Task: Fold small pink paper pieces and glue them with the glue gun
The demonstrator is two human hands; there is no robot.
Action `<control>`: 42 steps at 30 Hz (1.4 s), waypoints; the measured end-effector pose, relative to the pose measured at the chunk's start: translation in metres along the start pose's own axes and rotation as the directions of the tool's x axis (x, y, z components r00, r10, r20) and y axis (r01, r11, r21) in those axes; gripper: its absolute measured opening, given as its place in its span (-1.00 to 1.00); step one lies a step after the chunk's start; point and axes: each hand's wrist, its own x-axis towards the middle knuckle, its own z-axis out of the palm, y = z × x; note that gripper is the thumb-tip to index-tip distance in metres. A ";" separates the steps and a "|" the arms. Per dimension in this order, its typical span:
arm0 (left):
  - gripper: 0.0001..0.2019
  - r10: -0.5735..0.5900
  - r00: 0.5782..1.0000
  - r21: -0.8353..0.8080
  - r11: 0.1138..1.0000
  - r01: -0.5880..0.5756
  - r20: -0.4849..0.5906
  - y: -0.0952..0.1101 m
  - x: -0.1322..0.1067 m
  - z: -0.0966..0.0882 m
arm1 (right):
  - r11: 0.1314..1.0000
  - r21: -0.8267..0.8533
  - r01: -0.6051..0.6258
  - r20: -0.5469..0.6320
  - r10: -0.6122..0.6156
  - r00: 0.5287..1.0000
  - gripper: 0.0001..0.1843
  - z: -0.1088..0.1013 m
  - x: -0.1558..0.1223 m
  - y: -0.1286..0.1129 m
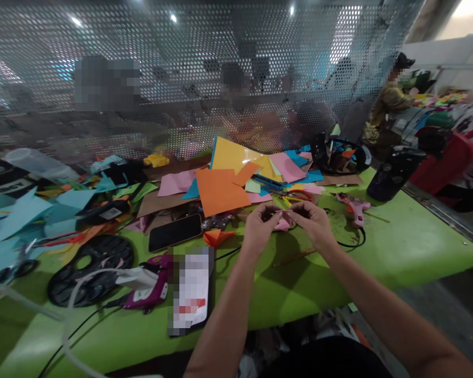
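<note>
Above the green table, my left hand (260,223) and my right hand (312,223) meet fingertip to fingertip. Both are closed in a pinch on a thin pink strip (284,211), probably paper, which my fingers mostly hide. Just below it shows a pink paper piece (283,224); whether the two are joined, I cannot tell. A pink hot glue gun (358,207) lies to the right of my right hand, its cord curving back toward me. Beyond my hands are red-and-yellow-handled pliers (297,197). A folded orange paper piece (217,237) lies left of my left hand.
Loose coloured sheets, among them an orange sheet (220,191), cover the table's back. At left are a black phone (175,232), a lit phone (193,289), a purple power strip (150,289) and a black tray (120,252). A dark tumbler (394,173) stands right. Another person (390,102) works farther off.
</note>
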 end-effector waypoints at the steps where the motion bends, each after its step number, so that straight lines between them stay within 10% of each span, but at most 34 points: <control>1: -0.82 0.001 1.000 -0.001 1.000 -0.001 0.002 0.000 0.000 0.000 | 1.000 0.002 0.000 0.001 0.000 1.000 -0.67 0.000 0.000 0.000; 42: -0.82 0.010 1.000 0.015 1.000 -0.010 0.020 0.000 -0.001 0.001 | 1.000 -0.023 -0.001 0.015 0.001 1.000 -0.67 -0.003 -0.002 0.001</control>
